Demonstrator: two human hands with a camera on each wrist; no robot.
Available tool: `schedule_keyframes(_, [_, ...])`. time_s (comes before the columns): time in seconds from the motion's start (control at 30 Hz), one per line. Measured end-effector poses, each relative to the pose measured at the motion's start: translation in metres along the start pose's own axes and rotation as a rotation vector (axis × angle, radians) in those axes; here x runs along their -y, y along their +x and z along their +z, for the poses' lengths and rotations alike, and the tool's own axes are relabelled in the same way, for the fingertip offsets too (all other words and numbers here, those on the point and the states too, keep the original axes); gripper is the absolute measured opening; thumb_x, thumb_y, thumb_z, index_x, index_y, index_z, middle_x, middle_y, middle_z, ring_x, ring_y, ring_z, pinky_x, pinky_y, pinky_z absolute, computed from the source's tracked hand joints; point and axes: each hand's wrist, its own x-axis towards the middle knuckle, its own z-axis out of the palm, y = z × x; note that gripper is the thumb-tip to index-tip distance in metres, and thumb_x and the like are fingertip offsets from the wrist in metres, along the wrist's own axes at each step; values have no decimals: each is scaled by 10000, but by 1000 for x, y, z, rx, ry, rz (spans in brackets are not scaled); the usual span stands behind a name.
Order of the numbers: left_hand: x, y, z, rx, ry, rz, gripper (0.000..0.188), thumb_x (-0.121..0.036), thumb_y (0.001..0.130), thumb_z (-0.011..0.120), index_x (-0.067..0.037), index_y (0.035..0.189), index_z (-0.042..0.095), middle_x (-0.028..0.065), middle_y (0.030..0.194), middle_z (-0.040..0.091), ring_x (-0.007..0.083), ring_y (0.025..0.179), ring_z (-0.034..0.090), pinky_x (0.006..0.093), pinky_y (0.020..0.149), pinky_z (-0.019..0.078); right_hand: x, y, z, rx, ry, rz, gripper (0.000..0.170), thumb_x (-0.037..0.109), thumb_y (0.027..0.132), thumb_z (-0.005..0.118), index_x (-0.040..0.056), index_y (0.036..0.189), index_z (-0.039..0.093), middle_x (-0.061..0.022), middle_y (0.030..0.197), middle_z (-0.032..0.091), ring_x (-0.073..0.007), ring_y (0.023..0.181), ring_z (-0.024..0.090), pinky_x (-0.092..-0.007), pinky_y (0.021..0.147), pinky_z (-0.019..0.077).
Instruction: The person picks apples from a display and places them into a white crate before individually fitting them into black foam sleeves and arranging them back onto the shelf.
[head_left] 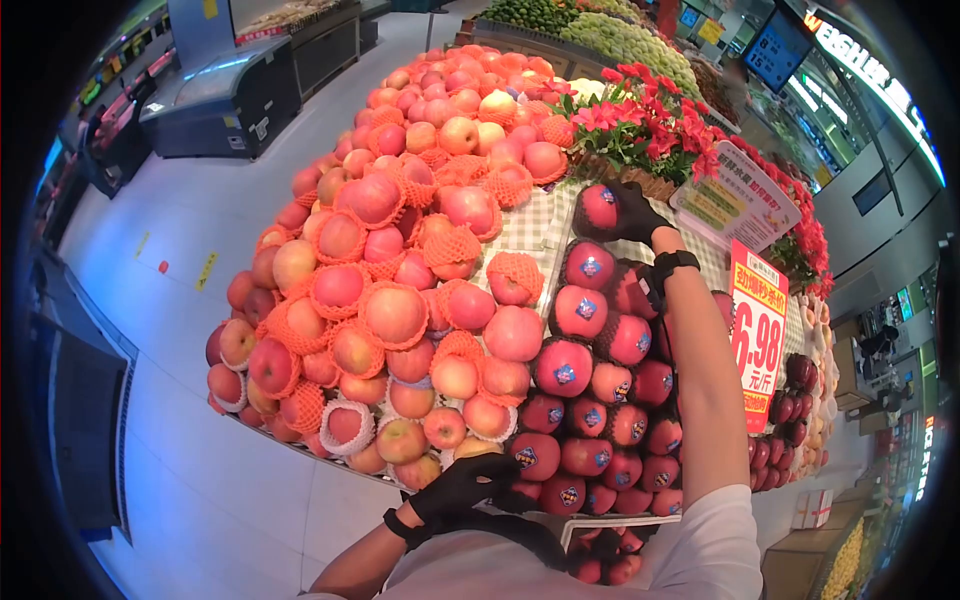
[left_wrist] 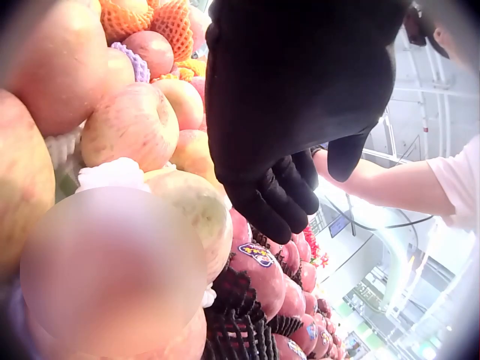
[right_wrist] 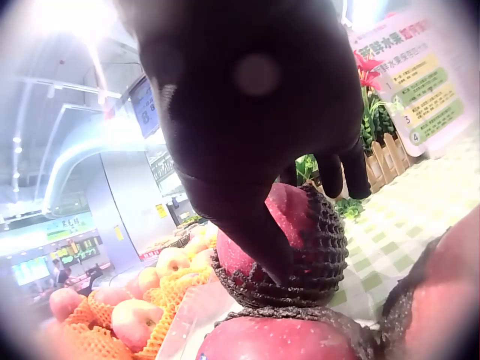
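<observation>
In a black glove, my right hand grips a dark red apple at the far end of the dark red apple rows. The right wrist view shows this apple wrapped in a black foam net, with the thumb along its side and fingers over its top. It sits close behind another netted red apple. My left hand, also gloved in black, hovers at the near edge of the display beside a stickered dark red apple. Its fingers hang loosely curled in the left wrist view, holding nothing.
Lighter apples in orange and white nets are heaped on the left. A checked cloth lies between the heaps. Red flowers, an information board and a price sign border the right side.
</observation>
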Motion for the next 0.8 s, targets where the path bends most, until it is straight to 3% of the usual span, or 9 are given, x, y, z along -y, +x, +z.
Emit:
schedule_keyframes(0.07, [10,-1,-1,-5,14,6,385,-155,923,648,-32,1280,574,64,1244,615,158,1157,577,339,999,464,-2,6,7,-55,-37,-62,1126,260,454,910,87,1422,359,-219,1334,473,-383,1235,491,-443,1055,430])
schedule_keyframes(0.17, [12,-5,-4,-11,48,13,383,-151,924,647,-35,1282,575,61,1246,619,153,1151,579,337,1001,463,-4,10,13,18,309,-40,1075,217,458,906,56,1371,362,-199,1255,520,-343,1176,532,-418,1020,456])
schedule_keyframes(0.27, [6,-13,-2,-35,108,11,379,-143,926,643,-37,1283,576,54,1237,626,152,1148,581,334,1003,461,5,1,6,38,316,-11,1046,169,456,900,41,1340,357,-176,1222,538,-300,1139,549,-395,980,480])
schedule_keyframes(0.37, [1,-18,1,-57,98,-1,374,-137,927,640,-40,1283,577,48,1225,632,148,1145,580,331,1001,463,22,-12,-14,190,366,85,971,186,527,897,44,1324,360,-159,1226,540,-265,1134,538,-406,960,487])
schedule_keyframes(0.47, [3,-17,1,-49,103,10,369,-128,926,636,-41,1281,578,43,1221,633,141,1141,578,327,996,465,13,-11,2,93,349,-40,968,198,535,904,42,1322,362,-159,1234,537,-266,1135,533,-401,982,475])
schedule_keyframes(0.57, [10,-13,0,-34,136,21,365,-117,924,631,-41,1278,579,42,1221,631,136,1136,577,324,990,467,4,-6,7,107,322,-54,1014,210,541,912,43,1367,349,-164,1273,523,-261,1165,520,-396,1015,454])
schedule_keyframes(0.6, [10,-12,-1,-32,147,23,364,-114,924,629,-41,1277,580,41,1221,630,135,1134,577,323,988,468,4,-5,10,77,371,-2,1130,140,470,893,63,1433,307,-157,1300,513,-276,1187,524,-415,962,499])
schedule_keyframes(0.8, [10,-15,-4,-27,109,72,344,-108,927,614,-38,1263,588,39,1216,626,130,1111,579,306,985,459,-5,-3,9,120,483,9,1199,132,449,904,64,1472,281,-156,1364,478,-280,1223,509,-418,978,498])
